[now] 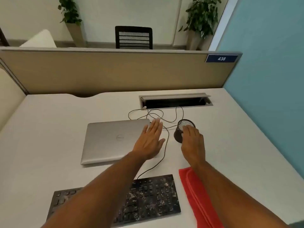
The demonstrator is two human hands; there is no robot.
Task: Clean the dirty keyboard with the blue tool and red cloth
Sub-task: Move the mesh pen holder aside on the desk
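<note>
Your left hand (150, 142) hovers flat, fingers straight, over the closed laptop's (113, 140) right edge. Your right hand (192, 142) grips the mesh cup (181, 134). The speckled keyboard (148, 198) lies nearest you on the surface (49, 129), the red cloth (195, 198) just right of it.

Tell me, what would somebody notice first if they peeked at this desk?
Probably the black keyboard at the near edge of the desk, its keys speckled with whitish dirt, and the bright red cloth lying just to its right. Next, the two bare arms reaching over them: the left hand spread flat by the closed silver laptop, the right hand at a dark mesh cup.
</note>
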